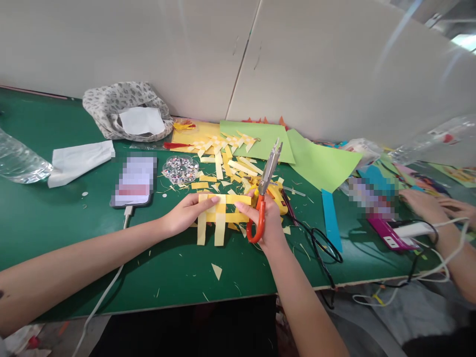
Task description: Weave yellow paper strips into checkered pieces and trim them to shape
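My left hand [188, 212] lies on the left side of a small weave of yellow paper strips [219, 214] on the green table [74, 223], fingers pressed onto it. My right hand [265, 222] holds scissors with orange handles [263, 198], blades shut and pointing up and away. The fingertips of that hand also touch the right end of the woven strips. More loose yellow strips [230, 166] lie just behind the weave.
A phone [134, 182] on a white cable lies to the left, beside a round dish of googly eyes [181, 169]. Green paper sheets [297, 148], a blue strip [330, 218], a yellow glue gun [277, 191] with black cord are right. Another person's hands [435, 208] work at far right.
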Demonstrator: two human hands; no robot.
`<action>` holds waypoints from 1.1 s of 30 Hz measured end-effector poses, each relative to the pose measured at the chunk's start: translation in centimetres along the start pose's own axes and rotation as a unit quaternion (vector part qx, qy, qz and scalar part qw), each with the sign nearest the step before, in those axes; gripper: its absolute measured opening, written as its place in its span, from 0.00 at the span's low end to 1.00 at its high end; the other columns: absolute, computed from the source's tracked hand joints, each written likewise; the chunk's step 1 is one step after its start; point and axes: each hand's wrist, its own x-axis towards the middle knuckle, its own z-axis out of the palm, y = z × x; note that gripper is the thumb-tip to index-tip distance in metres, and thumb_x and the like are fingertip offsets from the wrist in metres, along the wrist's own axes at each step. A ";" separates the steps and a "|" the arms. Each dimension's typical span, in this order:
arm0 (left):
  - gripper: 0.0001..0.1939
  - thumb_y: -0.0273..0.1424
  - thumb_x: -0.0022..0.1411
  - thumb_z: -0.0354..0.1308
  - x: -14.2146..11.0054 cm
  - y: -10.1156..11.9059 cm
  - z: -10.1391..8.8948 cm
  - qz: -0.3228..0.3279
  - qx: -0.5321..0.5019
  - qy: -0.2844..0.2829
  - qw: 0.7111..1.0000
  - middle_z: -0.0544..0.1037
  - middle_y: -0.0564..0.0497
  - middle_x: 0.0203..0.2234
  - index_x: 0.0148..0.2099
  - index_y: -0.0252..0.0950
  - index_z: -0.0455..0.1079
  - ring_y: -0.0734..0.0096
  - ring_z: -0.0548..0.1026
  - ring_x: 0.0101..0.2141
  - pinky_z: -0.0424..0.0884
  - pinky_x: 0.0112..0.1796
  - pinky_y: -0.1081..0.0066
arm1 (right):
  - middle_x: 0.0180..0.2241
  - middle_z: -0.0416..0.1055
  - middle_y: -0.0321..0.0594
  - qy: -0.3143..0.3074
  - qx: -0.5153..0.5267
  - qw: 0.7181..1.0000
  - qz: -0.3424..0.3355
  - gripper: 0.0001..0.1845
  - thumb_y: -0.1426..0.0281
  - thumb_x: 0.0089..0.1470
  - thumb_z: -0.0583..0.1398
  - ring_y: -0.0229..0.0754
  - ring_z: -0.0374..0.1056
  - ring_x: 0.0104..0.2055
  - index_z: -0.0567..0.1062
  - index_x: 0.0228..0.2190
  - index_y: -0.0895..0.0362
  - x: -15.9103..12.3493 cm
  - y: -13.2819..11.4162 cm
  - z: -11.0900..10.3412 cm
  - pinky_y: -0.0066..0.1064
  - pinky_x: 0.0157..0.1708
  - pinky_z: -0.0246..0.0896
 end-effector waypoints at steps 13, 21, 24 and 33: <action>0.17 0.41 0.56 0.59 0.5 -0.5 -0.2 0.047 -0.018 0.025 0.998 0.79 0.50 0.32 0.46 0.38 0.72 0.73 0.75 0.27 0.73 0.29 0.75 | 0.27 0.69 0.31 0.072 0.039 0.997 -0.017 0.19 0.68 0.30 0.70 0.40 0.68 0.34 0.66 0.24 0.55 0.1 -0.3 0.0 0.40 0.43 0.64; 0.16 0.39 0.55 0.61 0.4 -0.7 -0.4 0.065 0.024 0.068 0.995 0.79 0.50 0.32 0.44 0.38 0.73 0.70 0.76 0.30 0.73 0.31 0.72 | 0.26 0.68 0.31 0.095 0.028 0.994 -0.052 0.17 0.67 0.34 0.68 0.35 0.65 0.28 0.66 0.25 0.55 0.0 -0.3 0.0 0.30 0.29 0.62; 0.11 0.36 0.56 0.59 0.3 -0.7 -0.6 0.171 0.099 0.156 0.968 0.79 0.49 0.39 0.42 0.40 0.75 0.65 0.75 0.40 0.72 0.41 0.66 | 0.24 0.63 0.28 0.108 0.038 0.991 -0.063 0.17 0.65 0.35 0.68 0.31 0.60 0.23 0.66 0.25 0.55 0.1 -0.1 -0.1 0.27 0.25 0.60; 0.20 0.22 0.59 0.53 0.0 -1.1 -1.1 0.379 0.322 0.145 0.856 0.60 0.59 0.60 0.46 0.54 0.73 0.62 0.56 0.60 0.50 0.59 0.52 | 0.26 0.66 0.30 -0.016 0.015 1.000 -0.004 0.21 0.63 0.32 0.70 0.39 0.69 0.29 0.67 0.27 0.54 -0.2 0.1 0.2 0.39 0.37 0.68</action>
